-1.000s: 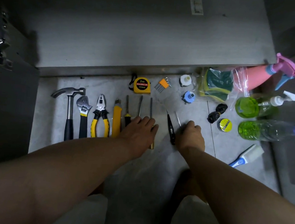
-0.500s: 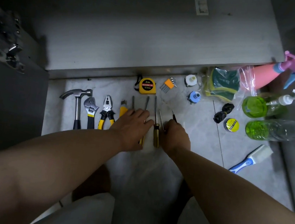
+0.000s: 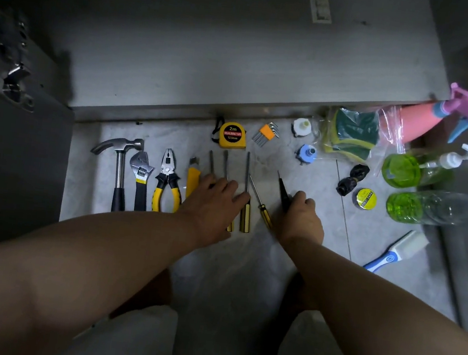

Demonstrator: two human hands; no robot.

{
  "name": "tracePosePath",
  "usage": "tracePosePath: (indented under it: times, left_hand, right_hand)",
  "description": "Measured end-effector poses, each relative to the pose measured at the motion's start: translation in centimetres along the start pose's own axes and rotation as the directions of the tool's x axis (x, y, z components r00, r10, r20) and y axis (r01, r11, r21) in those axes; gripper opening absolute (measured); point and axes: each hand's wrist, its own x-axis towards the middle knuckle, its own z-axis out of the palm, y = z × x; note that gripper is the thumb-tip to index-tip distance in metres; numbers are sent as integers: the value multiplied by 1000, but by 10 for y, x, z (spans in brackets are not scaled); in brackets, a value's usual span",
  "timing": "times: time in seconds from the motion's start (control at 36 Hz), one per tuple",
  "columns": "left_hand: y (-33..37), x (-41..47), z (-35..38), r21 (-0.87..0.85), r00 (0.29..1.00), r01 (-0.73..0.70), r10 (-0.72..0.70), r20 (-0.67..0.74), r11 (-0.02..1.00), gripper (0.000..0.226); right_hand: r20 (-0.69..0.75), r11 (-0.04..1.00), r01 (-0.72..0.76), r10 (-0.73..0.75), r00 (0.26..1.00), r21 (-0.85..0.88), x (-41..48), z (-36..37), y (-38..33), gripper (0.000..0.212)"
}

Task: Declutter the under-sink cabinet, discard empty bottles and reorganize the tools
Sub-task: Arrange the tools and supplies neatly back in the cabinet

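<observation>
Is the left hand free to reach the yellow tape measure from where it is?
Probably yes. The left hand lies flat on the screwdrivers, gripping nothing, and the tape measure sits beyond its fingertips with only the low screwdriver shafts lying between.

Three bottles [image 3: 427,206], two caps [image 3: 307,153], one hammer [image 3: 119,170], perhaps five screwdrivers [image 3: 245,218].

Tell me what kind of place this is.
Probably a kitchen floor before an open cabinet: the door hinge, bagged scouring sponges and pink spray bottle suggest it.
</observation>
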Motion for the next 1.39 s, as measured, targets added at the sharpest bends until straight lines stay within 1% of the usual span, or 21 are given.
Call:
tracePosePath:
  times: [0.08, 0.17, 0.25, 0.31, 0.36, 0.42, 0.47, 0.56, 0.64, 0.72, 0.78, 0.97, 1.14, 1.19, 1.25, 1.33, 1.39]
  left_hand:
    - [3, 1, -2, 23, 1000, -8, 8, 1, 1000, 96]
    - [11, 4, -2, 23, 1000, 21, -21, -8, 1000, 88]
    - [21, 9, -2, 34, 998, 64, -64, -2, 997, 82]
    - [26, 12, -1, 47, 997, 80, -81, 5, 996, 80]
    - [29, 14, 0, 32, 996, 89, -89, -7, 996, 75]
    - [31, 15, 0, 6, 995, 93, -93, -25, 996, 68]
    - [31, 17, -1, 1, 995, 94, -94, -30, 996, 65]
    - [30, 18, -1, -11, 994, 106, -106, -16, 994, 70]
    - [28, 18, -2, -24, 994, 107, -107, 6, 994, 86]
    - [23, 17, -4, -2, 996, 73, -73, 52, 997, 108]
    - [19, 17, -4, 14, 996, 50, -51, 71, 999, 115]
    - [11, 14, -4, 43, 997, 21, -24, 75, 999, 112]
    - [14, 14, -4, 2, 998, 34, -35, 49, 999, 106]
    - [14, 15, -5, -2, 999, 36, -36, 30, 999, 106]
    - [12, 15, -4, -11, 999, 32, -32, 7, 999, 106]
    - [8, 15, -3, -34, 999, 26, -26, -18, 999, 104]
    - [3, 15, -3, -70, 998, 28, -32, -62, 997, 96]
  right_hand:
    - [-20, 999, -34, 33, 999, -19, 3, -3, 0, 34]
    - [-34, 998, -64, 63, 997, -28, 6, -6, 1, 32]
    - [-69, 998, -64, 65, 996, 8, 6, -9, 1, 30]
    - [-107, 998, 19, -13, 994, 53, 4, -10, 1, 31]
    - [-106, 981, 172, -162, 981, 87, 1, -11, -4, 32]
    - [-49, 952, 295, -292, 955, 83, -4, -10, -10, 28]
    - [34, 937, 344, -346, 938, 63, -9, -7, -17, 27]
    - [126, 959, 279, -282, 951, 39, -14, -4, -23, 26]
    - [141, 970, 240, -244, 959, 50, -16, -2, -23, 23]
    - [142, 969, 242, -247, 958, 51, -17, -3, -23, 23]
    - [159, 969, 244, -247, 956, 40, -17, -6, -22, 25]
    - [198, 965, 262, -255, 947, -13, -12, -12, -21, 25]
    - [248, 955, 289, -263, 932, -72, -3, -22, -21, 27]
    - [220, 952, 294, -270, 937, -82, 1, -28, -25, 32]
    - [151, 940, 329, -313, 938, -94, 8, -35, -31, 38]
    - [47, 902, 422, -420, 906, -93, 22, -46, -46, 47]
    - [34, 870, 481, -480, 876, -105, 35, -52, -58, 53]
